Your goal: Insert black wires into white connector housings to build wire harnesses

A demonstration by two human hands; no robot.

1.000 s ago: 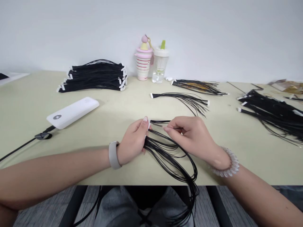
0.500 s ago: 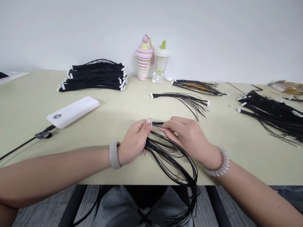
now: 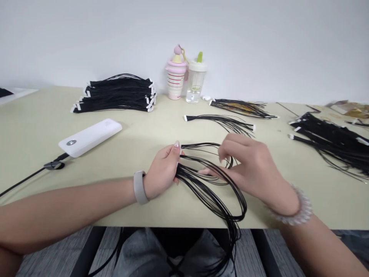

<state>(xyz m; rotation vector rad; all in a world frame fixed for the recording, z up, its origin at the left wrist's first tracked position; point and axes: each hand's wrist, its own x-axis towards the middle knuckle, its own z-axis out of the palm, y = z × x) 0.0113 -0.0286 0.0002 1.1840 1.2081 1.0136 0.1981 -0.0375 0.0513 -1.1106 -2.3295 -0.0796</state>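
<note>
My left hand (image 3: 163, 171) is closed around one end of a bundle of thin black wires (image 3: 213, 196) near the table's front edge; a grey band sits on that wrist. The wires loop out to the right and hang over the front edge. My right hand (image 3: 250, 169) is to the right of the left, fingers curled and pinching a few wires that it has drawn away from the bundle; a clear coil bracelet is on its wrist.
On the pale table (image 3: 144, 132): a white power bank (image 3: 90, 137) with cable at left, a stack of black wire harnesses (image 3: 115, 94) at back left, two drink cups (image 3: 186, 77) by the wall, loose wire sets (image 3: 221, 121) in the middle, more wires (image 3: 331, 140) at right.
My right hand has moved from beside the left hand's fingertips out to the right, drawing a few wires into an arc. The left hand has stayed in place.
</note>
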